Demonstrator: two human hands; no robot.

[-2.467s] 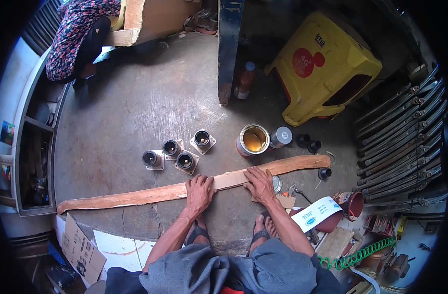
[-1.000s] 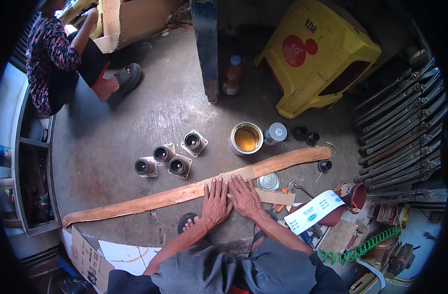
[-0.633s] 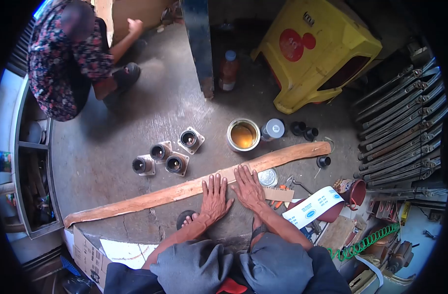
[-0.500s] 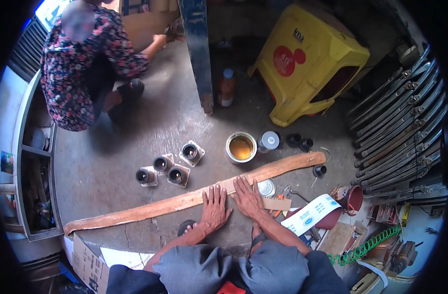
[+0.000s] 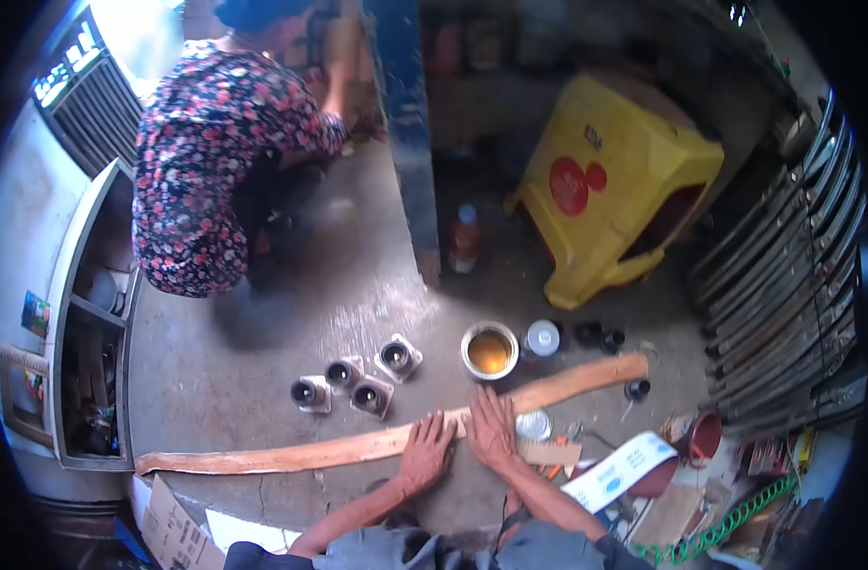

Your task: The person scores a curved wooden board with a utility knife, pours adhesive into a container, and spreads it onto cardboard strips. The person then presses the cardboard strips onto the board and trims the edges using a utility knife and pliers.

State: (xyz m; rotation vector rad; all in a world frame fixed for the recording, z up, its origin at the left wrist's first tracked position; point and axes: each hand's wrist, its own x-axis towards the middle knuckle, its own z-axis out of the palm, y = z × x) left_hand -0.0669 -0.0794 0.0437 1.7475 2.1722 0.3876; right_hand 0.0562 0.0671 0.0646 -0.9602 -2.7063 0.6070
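Observation:
A long tan-brown strip (image 5: 292, 458), slightly curved, lies across the floor; I cannot tell if it is wood or leather. My left hand (image 5: 424, 454) rests on its middle, palm down with the fingers stretched out. Beside it my right hand (image 5: 492, 429) lies flat on the strip, fingertips around its far edge. Just beyond the right hand stands a can (image 5: 465, 355) of amber liquid, with a grey-topped container (image 5: 542, 337) next to it. A round metal lid (image 5: 535, 426) is to the right of my right hand.
Several black round fittings on square plates (image 5: 396, 357) stand left of the can. A person in a flowered shirt (image 5: 192, 171) crouches at upper left by a blue post (image 5: 404, 142). A yellow stool (image 5: 624, 180), stacked metal bars (image 5: 785, 285) and a green coiled hose (image 5: 728, 532) are on the right.
My view has tilted up, so everything sits lower in it. Both hands stay on the strip, the right one slightly farther forward across it. The crouching person has bent farther forward.

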